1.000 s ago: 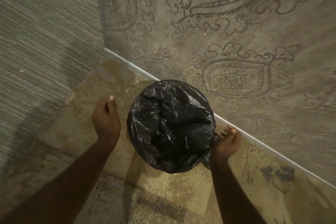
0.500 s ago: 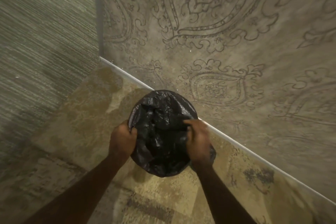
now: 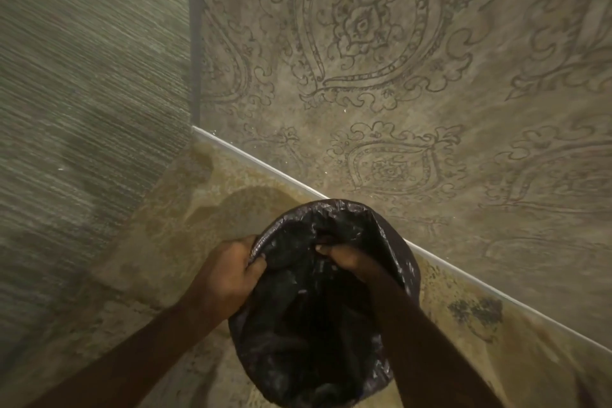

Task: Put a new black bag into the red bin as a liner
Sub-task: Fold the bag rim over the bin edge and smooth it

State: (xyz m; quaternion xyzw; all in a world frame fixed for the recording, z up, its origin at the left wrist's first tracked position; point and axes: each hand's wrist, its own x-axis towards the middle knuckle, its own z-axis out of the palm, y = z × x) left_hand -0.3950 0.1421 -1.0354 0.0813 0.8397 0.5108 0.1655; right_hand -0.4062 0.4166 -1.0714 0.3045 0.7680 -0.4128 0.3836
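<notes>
The black bag covers the round bin from above, its glossy wrinkled plastic folded over the rim, so none of the red bin shows. My left hand grips the bag at the bin's left rim. My right hand reaches inside the opening, fingers curled into the plastic near the far side. The bin's bottom is dark and hidden.
The bin stands on mottled beige floor in a corner. A wall with ornate paisley pattern rises just behind it above a white baseboard. A striped textured wall runs along the left.
Both hands came in from beside the bin and took hold of the bag; the right hand has since gone deeper into the opening. The view has tilted up, so the bin sits lower in frame.
</notes>
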